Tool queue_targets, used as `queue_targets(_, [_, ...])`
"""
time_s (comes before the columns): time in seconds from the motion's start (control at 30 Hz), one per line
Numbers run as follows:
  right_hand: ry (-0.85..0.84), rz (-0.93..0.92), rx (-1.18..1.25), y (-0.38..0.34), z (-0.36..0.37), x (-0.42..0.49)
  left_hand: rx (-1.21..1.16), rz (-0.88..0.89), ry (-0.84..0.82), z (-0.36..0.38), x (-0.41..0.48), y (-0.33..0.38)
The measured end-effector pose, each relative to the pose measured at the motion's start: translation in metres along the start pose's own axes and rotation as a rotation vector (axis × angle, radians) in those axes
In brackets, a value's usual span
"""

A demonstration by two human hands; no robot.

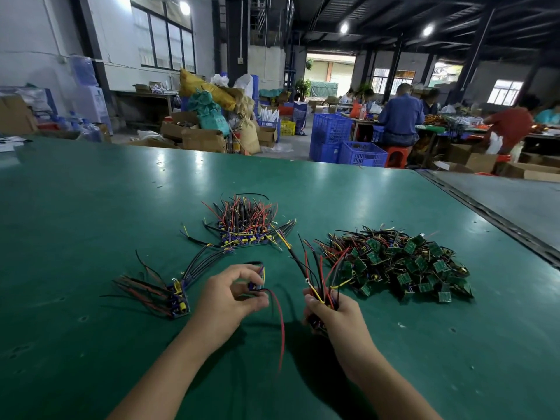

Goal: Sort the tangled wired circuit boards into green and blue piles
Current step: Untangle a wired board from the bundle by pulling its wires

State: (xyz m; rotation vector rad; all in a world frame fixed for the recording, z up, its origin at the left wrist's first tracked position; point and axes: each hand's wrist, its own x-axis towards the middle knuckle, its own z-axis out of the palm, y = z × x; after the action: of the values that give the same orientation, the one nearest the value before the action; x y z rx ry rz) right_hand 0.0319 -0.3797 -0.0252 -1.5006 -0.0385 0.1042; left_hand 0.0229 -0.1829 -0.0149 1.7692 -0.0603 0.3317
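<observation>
My left hand [233, 294] pinches one small blue circuit board [256, 284] whose red wire trails down toward me. My right hand [328, 313] grips a bundle of wired boards [318, 286], their red, black and yellow wires sticking up. A large heap of green boards [403, 263] lies to the right of my right hand. A row of blue boards [245, 230] with wires pointing away sits at the centre, farther back. A smaller group of blue boards [175, 295] lies left of my left hand.
Everything rests on a green table [91, 222]; a grey table [515, 201] adjoins it at the right across a dark seam. Beyond the far edge are blue crates [333, 137], cardboard boxes, sacks, and seated people at other benches.
</observation>
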Motion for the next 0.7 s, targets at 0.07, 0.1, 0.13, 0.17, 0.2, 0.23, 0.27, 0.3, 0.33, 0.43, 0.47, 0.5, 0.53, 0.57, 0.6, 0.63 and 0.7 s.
queue_targets(0.07, [-0.006,0.001,-0.003,0.0,0.0,0.0,-0.098,-0.031,-0.03,0.004,-0.002,0.002])
queue_targets(0.1, [-0.011,0.002,-0.006,-0.001,0.001,-0.001,-0.117,-0.048,-0.036,0.006,-0.003,0.002])
queue_targets(0.13, [-0.018,0.003,-0.011,-0.001,0.0,-0.001,-0.124,-0.063,-0.046,0.009,-0.004,0.003])
queue_targets(0.17, [-0.025,0.004,-0.017,-0.001,0.0,-0.001,-0.125,-0.073,-0.06,0.011,-0.005,0.003])
queue_targets(0.2, [-0.033,0.007,-0.022,-0.001,0.0,-0.001,-0.128,-0.076,-0.074,0.014,-0.007,0.003])
queue_targets(0.23, [-0.039,0.012,-0.019,-0.002,0.0,-0.001,-0.137,-0.076,-0.088,0.016,-0.008,0.004])
queue_targets(0.27, [-0.045,0.019,-0.004,-0.003,0.001,-0.001,-0.152,-0.072,-0.101,0.017,-0.009,0.004])
queue_targets(0.3, [-0.054,0.028,0.011,-0.003,0.001,-0.001,-0.163,-0.063,-0.12,0.017,-0.01,0.004])
queue_targets(0.33, [-0.065,0.033,0.015,-0.004,0.001,-0.002,-0.168,-0.05,-0.147,0.018,-0.011,0.004])
queue_targets(0.43, [-0.096,0.025,-0.036,-0.006,0.001,-0.003,-0.164,-0.042,-0.221,0.02,-0.015,0.006])
queue_targets(0.47, [-0.106,0.028,-0.038,-0.006,0.001,-0.003,-0.153,-0.047,-0.238,0.021,-0.016,0.006])
queue_targets(0.5, [-0.114,0.038,-0.023,-0.006,0.001,-0.004,-0.135,-0.056,-0.251,0.023,-0.017,0.005])
queue_targets(0.53, [-0.121,0.052,-0.007,-0.007,0.001,-0.004,-0.118,-0.076,-0.258,0.024,-0.017,0.005])
queue_targets(0.57, [-0.13,0.068,0.009,-0.007,0.001,-0.004,-0.116,-0.112,-0.263,0.025,-0.018,0.004])
queue_targets(0.6, [-0.144,0.086,0.026,-0.007,0.0,-0.004,-0.14,-0.154,-0.275,0.026,-0.018,0.004])
queue_targets(0.63, [-0.172,0.112,0.051,-0.008,0.0,-0.003,-0.177,-0.194,-0.301,0.027,-0.018,0.003])
queue_targets(0.7, [-0.251,0.168,0.084,-0.01,-0.001,-0.004,-0.223,-0.244,-0.343,0.028,-0.02,0.005])
